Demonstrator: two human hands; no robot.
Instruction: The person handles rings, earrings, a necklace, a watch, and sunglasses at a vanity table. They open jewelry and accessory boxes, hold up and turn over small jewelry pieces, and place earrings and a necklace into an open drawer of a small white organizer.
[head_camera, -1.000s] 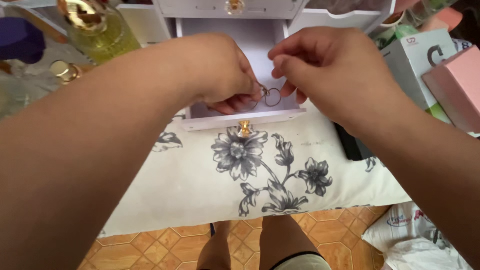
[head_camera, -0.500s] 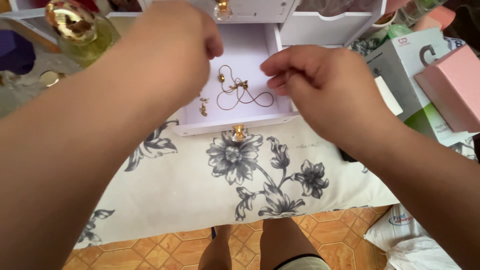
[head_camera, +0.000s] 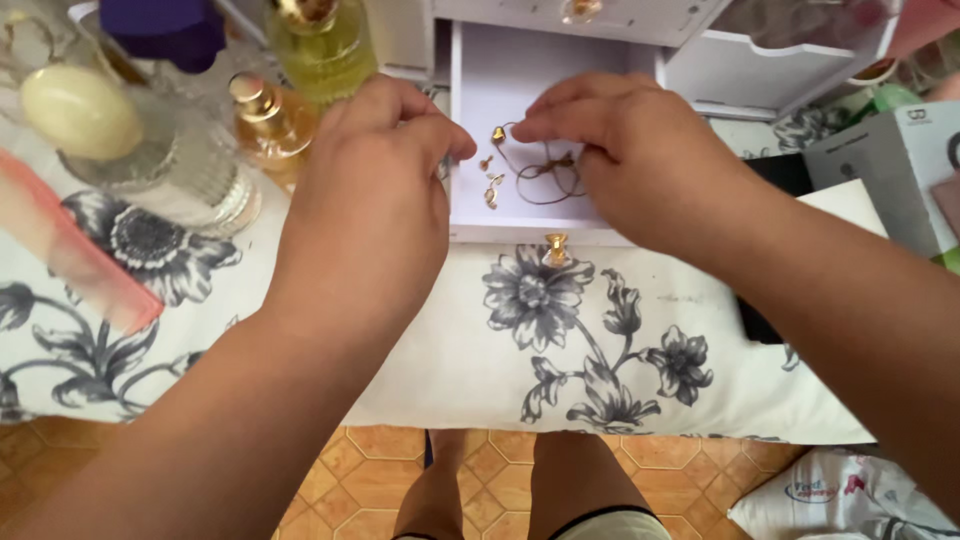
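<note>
Head view: both hands hover at an open white drawer (head_camera: 470, 150), right hand (head_camera: 640, 160) pinching a thin chain (head_camera: 545, 178) inside; left hand (head_camera: 375, 190) curled, empty. Lifting slowly should prevent tangles.

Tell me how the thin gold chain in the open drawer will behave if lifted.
The chain lies in loose loops, so it is probably limp and would dangle. It looks very fine, so likely light, and apt to tangle or snag the small gold pieces beside it.

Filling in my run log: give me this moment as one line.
left hand: at drawer edge | right hand: over thin gold chain necklace | open white drawer: small gold earrings inside
</note>
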